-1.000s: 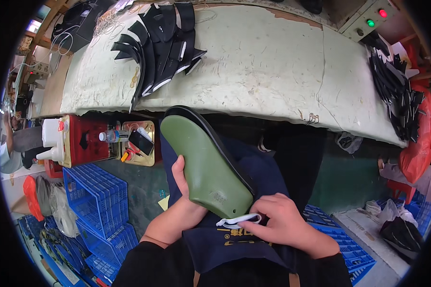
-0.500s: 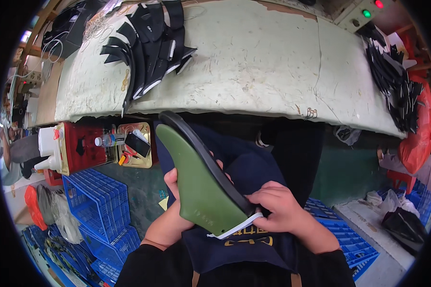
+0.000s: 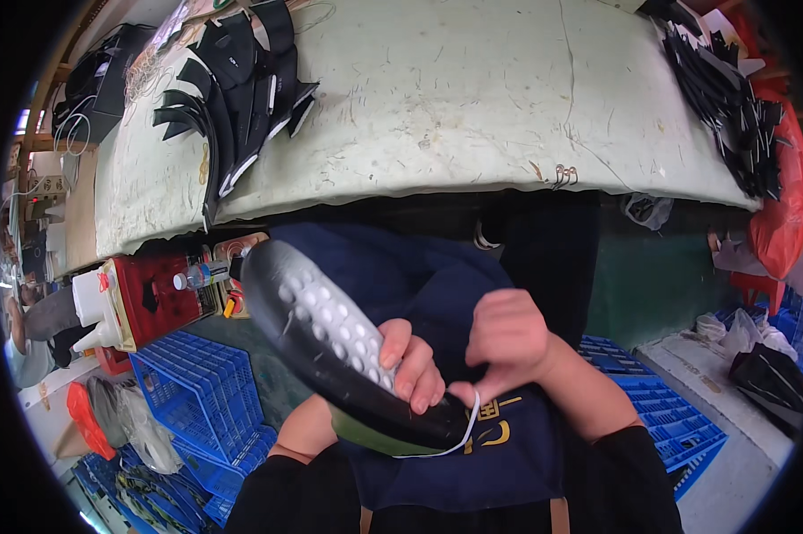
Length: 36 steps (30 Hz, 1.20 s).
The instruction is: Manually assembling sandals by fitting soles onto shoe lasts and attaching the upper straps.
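Note:
A green shoe last (image 3: 370, 436) with a black sole (image 3: 330, 325) along it is held over my lap, tilted with its toe to the upper left. The sole's underside, with grey rounded bumps, faces up. My left hand (image 3: 412, 367) is closed round it near the heel, fingers over the sole and the thumb hidden. A thin white strip (image 3: 469, 432) runs round the heel edge of the last. Just right of the heel, my right hand (image 3: 506, 343) is closed, pinching the strip's upper end between thumb and fingers. My dark blue apron (image 3: 455, 476) lies beneath.
Ahead stands a bench with a pale cover (image 3: 437, 98), bearing black cut pieces (image 3: 237, 98) at left and more black strips (image 3: 722, 111) at right. A red bin (image 3: 134, 307), a bottle (image 3: 207, 274) and blue crates (image 3: 197, 378) are at left. More blue crates (image 3: 655, 414) stand right.
The last has rolled over, so the bumpy sole underside shows instead of the green side. My right hand has risen off the heel, drawing out the white strip's end.

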Each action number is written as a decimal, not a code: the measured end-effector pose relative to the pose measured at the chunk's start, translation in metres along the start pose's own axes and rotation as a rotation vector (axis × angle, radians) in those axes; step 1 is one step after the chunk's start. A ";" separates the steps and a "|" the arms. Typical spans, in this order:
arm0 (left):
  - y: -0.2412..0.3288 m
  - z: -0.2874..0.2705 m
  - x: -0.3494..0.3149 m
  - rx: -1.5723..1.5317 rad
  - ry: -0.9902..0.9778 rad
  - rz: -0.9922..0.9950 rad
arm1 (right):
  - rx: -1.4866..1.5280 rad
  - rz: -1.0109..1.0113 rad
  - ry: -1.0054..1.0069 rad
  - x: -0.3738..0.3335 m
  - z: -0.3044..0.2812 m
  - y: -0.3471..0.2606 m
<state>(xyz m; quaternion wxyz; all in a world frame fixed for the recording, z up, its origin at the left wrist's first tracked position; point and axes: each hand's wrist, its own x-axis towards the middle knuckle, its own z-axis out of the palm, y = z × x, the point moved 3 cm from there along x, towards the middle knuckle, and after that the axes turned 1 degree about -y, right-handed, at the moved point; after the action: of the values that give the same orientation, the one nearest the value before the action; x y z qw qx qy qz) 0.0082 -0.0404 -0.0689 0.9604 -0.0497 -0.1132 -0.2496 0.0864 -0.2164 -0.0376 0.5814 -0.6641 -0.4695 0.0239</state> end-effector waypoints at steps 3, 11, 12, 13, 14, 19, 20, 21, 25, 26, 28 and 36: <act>0.003 0.002 0.014 0.087 -0.259 -0.012 | 0.185 -0.029 0.028 0.002 -0.030 -0.009; 0.042 0.032 -0.006 0.409 0.185 0.255 | -1.005 0.497 0.459 -0.028 -0.243 0.001; 0.044 0.029 -0.010 0.376 0.273 0.293 | -1.204 0.470 0.431 -0.027 -0.262 0.007; 0.045 0.026 -0.013 0.347 0.364 0.332 | -1.395 0.441 0.405 -0.025 -0.280 0.013; 0.044 0.027 -0.014 0.354 0.344 0.336 | -1.403 0.423 0.416 -0.025 -0.298 0.018; 0.023 0.011 -0.017 0.245 0.673 0.229 | -1.386 0.647 0.455 -0.011 -0.386 0.068; 0.023 0.005 -0.019 0.266 0.680 0.208 | -1.435 0.678 0.464 -0.003 -0.397 0.080; 0.022 0.000 -0.021 0.287 0.688 0.186 | -1.483 0.712 0.474 0.003 -0.407 0.089; 0.032 -0.020 -0.029 0.464 0.718 0.320 | -1.700 0.854 0.232 0.046 -0.407 0.119; 0.033 -0.021 -0.028 0.468 0.714 0.333 | -1.697 0.838 0.235 0.047 -0.412 0.127; 0.035 -0.018 -0.026 0.514 0.728 0.379 | -1.550 0.880 0.327 0.027 -0.431 0.141; 0.038 0.019 0.003 0.596 0.808 0.179 | -1.123 0.523 0.693 0.031 -0.403 0.036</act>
<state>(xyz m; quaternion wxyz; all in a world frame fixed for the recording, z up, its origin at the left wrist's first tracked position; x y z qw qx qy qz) 0.0256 -0.0057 -0.0514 0.9176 0.3175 0.2057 -0.1224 0.3581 -0.4939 0.0795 0.2424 -0.9237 -0.0240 -0.2959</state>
